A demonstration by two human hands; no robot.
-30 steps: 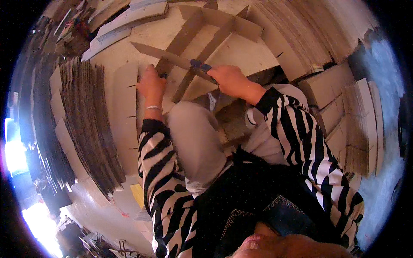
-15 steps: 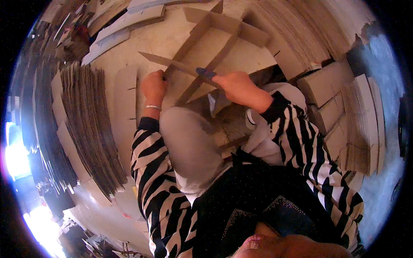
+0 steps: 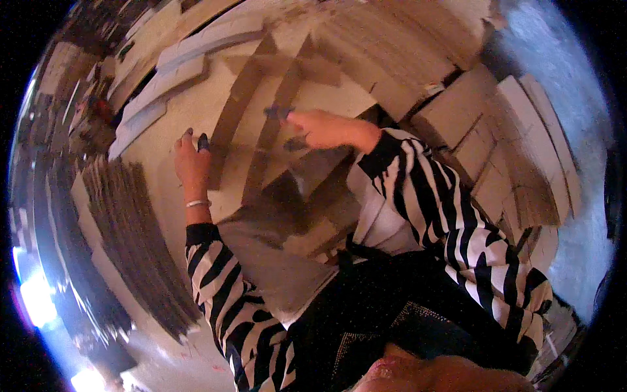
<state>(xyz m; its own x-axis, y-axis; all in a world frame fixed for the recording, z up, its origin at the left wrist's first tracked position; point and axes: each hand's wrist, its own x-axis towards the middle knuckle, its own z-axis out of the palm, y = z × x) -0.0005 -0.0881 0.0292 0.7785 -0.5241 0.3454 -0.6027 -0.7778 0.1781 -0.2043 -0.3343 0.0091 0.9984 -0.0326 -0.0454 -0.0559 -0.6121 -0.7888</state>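
Note:
In front of me is a cardboard divider grid (image 3: 230, 117), made of long upright strips crossed by a strip (image 3: 320, 70) at its far end. Blur smears its near part, so I cannot tell how the crossing there sits. Beside the grid's left side is my left hand (image 3: 191, 163), its thumb and finger apart with dark tips and nothing between them. My right hand (image 3: 323, 129) reaches over the right long strip; its dark-tipped finger and thumb are spread, and no cardboard shows in its grasp. Whether it touches the strip is unclear.
Flat cardboard strips stand in a dense stack (image 3: 134, 242) at the left. Pale boards (image 3: 209, 39) lie at the far left. More stacked cardboard (image 3: 398, 39) fills the far right, and notched sheets (image 3: 457, 111) lie beside my right arm.
Both hands have come off the near cross strip and their fingers have opened. My left hand moved left and nearer. The whole view has turned, shifting the grid leftward.

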